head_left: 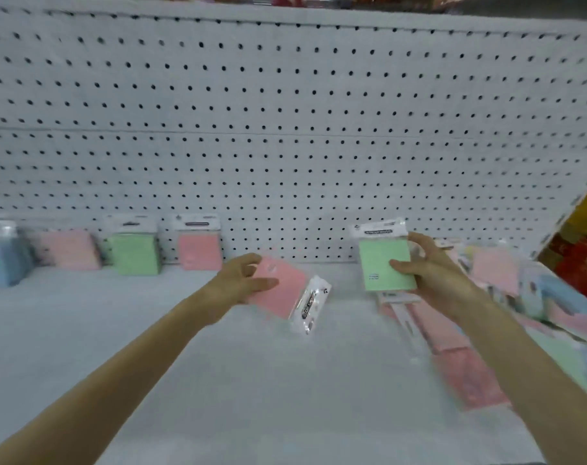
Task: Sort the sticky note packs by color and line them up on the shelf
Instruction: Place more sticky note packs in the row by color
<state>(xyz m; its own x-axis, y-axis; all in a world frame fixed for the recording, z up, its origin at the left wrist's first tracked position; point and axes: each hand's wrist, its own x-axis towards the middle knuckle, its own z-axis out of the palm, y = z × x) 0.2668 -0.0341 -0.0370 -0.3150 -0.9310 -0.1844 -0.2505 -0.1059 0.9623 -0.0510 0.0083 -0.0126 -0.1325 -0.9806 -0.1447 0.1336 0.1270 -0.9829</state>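
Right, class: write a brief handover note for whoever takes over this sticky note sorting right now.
Left hand holds a pink pack, tilted, over the shelf.
Right hand holds a green pack upright.
Done: a row stands against the pegboard: blue, pink, green, pink.
Left: place both held packs by colour, then sort the mixed pile at right.

Place: a shop (stationery aisle, likely).
Wall: white pegboard point(285, 112).
Stock: hang-tab sticky note packs point(199, 251) on a white shelf point(100, 330).
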